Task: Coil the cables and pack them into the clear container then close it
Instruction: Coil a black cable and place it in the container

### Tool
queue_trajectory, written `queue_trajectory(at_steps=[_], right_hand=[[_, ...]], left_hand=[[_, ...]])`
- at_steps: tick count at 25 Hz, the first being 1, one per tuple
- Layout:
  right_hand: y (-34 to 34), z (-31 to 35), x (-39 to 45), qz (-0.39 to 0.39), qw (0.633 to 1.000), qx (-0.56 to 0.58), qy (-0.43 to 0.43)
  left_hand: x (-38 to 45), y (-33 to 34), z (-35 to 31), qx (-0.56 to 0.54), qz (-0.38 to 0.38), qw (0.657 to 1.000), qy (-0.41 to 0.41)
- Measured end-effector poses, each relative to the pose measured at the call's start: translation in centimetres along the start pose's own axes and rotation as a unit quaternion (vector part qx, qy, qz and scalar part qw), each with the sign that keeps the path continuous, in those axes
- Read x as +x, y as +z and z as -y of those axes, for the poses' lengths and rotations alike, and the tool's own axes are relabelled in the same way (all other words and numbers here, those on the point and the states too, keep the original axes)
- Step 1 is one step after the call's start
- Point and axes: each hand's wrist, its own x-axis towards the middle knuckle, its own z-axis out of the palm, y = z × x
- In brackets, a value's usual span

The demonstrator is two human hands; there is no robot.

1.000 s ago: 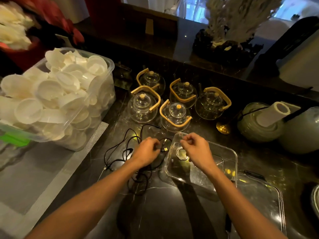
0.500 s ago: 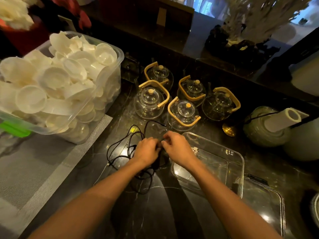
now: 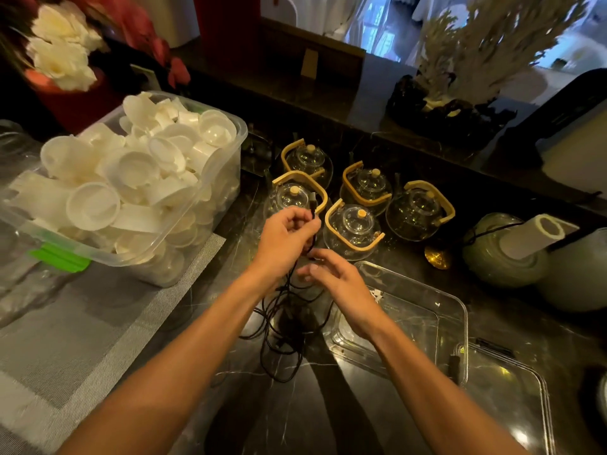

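Observation:
A tangle of thin black cable (image 3: pixel 284 326) lies on the dark marble counter, one strand rising to my left hand (image 3: pixel 285 238). That hand is lifted and pinches the cable just below its black plug, which sticks up above the fingers. My right hand (image 3: pixel 335 280) hovers just below and to the right, fingers loosely spread, fingertips at the hanging strand; whether they touch it is unclear. The clear container (image 3: pixel 437 310) sits open to the right of the tangle, with a small white scrap inside. Its clear lid (image 3: pixel 519 405) lies flat at the lower right.
Several glass teapots (image 3: pixel 353 231) with bamboo handles stand just behind my hands. A big clear bin of white plastic cups (image 3: pixel 131 188) fills the left, on a grey mat (image 3: pixel 82 330). Green ceramic jars (image 3: pixel 499 254) stand at the right. A raised ledge with coral decor runs behind.
My left hand has risen from the counter, lifting the plug end of the cable. My right hand left the container, came to the tangle and now opens beneath the left hand.

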Motion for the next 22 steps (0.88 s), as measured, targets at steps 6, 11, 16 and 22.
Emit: queue_trajectory(at_steps=[6, 11, 16, 22], right_hand=[[0.1, 4.7, -0.7, -0.042, 0.99, -0.007, -0.131], [-0.1, 11.4, -2.0, -0.055, 0.976, 0.026, -0.209], [-0.1, 16.6, -2.5, -0.038, 0.967, 0.032, -0.252], [0.2, 16.3, -3.3, 0.01, 0.975, -0.067, -0.212]], left_hand=[[-1.7, 0.7, -5.7, 0.008, 0.086, 0.992, 0.09], [-2.9, 1.2, -13.0, -0.093, 0.1, 0.976, 0.171], [-4.2, 1.5, -20.2, -0.118, 0.125, 0.954, 0.245], [-5.0, 1.0, -24.6, -0.177, 0.132, 0.92, 0.323]])
